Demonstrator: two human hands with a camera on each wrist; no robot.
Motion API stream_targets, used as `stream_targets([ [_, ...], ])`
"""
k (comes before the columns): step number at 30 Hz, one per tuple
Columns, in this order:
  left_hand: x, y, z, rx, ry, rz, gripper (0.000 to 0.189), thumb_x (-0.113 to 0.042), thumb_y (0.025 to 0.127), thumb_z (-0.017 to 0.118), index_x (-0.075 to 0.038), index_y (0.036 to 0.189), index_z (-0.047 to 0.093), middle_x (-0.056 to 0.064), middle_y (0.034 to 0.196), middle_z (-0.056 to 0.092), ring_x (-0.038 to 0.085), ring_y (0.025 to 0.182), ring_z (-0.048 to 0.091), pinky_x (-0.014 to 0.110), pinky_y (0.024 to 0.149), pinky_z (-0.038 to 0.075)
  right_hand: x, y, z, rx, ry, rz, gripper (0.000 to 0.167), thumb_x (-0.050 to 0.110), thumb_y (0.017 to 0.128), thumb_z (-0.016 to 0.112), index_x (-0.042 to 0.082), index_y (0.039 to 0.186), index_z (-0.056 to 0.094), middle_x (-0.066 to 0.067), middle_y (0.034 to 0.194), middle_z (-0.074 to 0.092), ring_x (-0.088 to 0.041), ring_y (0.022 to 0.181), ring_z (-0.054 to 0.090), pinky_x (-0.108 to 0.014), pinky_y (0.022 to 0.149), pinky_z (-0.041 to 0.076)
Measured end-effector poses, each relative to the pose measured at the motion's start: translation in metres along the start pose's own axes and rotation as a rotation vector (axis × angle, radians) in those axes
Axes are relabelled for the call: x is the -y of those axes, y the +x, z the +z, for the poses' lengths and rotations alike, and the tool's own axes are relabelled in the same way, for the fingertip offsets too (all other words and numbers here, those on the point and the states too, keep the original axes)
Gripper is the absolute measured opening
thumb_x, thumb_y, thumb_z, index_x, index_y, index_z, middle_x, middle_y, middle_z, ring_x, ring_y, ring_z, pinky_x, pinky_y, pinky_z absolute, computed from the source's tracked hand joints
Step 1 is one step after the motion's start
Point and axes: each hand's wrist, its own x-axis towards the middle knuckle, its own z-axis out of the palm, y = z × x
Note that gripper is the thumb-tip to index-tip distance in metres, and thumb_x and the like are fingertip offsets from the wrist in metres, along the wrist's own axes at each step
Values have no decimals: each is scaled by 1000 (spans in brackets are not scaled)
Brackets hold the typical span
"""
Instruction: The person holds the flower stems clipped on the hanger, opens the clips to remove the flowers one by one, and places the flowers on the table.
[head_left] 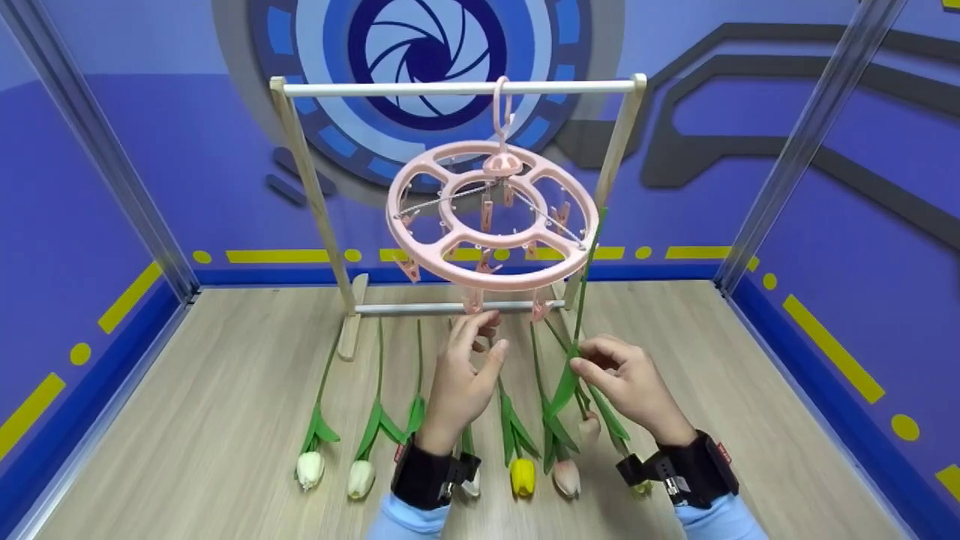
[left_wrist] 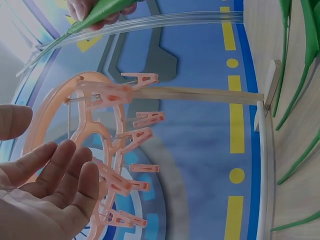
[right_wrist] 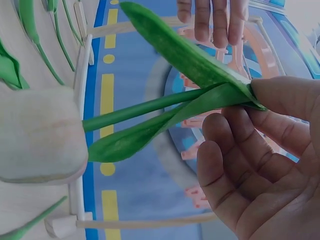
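My right hand (head_left: pixel 636 381) pinches an artificial tulip between thumb and fingers, where the green leaves (right_wrist: pixel 185 65) wrap the stem. Its pale pink bloom (right_wrist: pixel 40 137) points down, and the stem (head_left: pixel 587 274) rises past the right side of a pink round clip hanger (head_left: pixel 495 283). My left hand (head_left: pixel 463 386) is raised below the hanger's front, palm turned inward and holding nothing. Just above its fingertips hang two pink clips, a left one (head_left: pixel 472 300) and a right one (head_left: pixel 541 306). In the left wrist view several clips (left_wrist: pixel 145 118) dangle from the ring.
The hanger hooks over the white top bar (head_left: pixel 390 89) of a wooden-legged stand. Several tulips lie in a row on the wooden table (head_left: pixel 210 420), blooms toward me: white ones (head_left: pixel 310 471), a yellow one (head_left: pixel 523 478) and a pink one (head_left: pixel 567 478). Blue panels (head_left: pixel 847 247) enclose the table.
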Motion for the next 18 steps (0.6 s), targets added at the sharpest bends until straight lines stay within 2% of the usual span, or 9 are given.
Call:
stream_targets([
  [8,2,-1,0,-9,73,53,36,-12,104,62,1,137,59,13,122,63,25,108,61,45,89,53,-5,-5,-7,-44,-14,53,13,0,95,71,8,103,77,5,92,69,-6,81,64,-22,71,52],
  [13,3,-1,-1,-6,83,53,36,-11,104,62,1,138,59,14,123,63,22,108,62,45,89,53,-8,-9,-12,-98,-21,75,15,-1,94,72,12,100,77,5,89,69,-6,78,63,-20,69,50],
  [18,3,-1,-1,-18,96,57,37,-10,102,64,3,137,59,15,122,64,24,107,63,45,88,54,-12,-15,-18,-156,-68,55,17,-3,93,72,12,99,77,3,88,70,-6,76,61,-16,68,48],
])
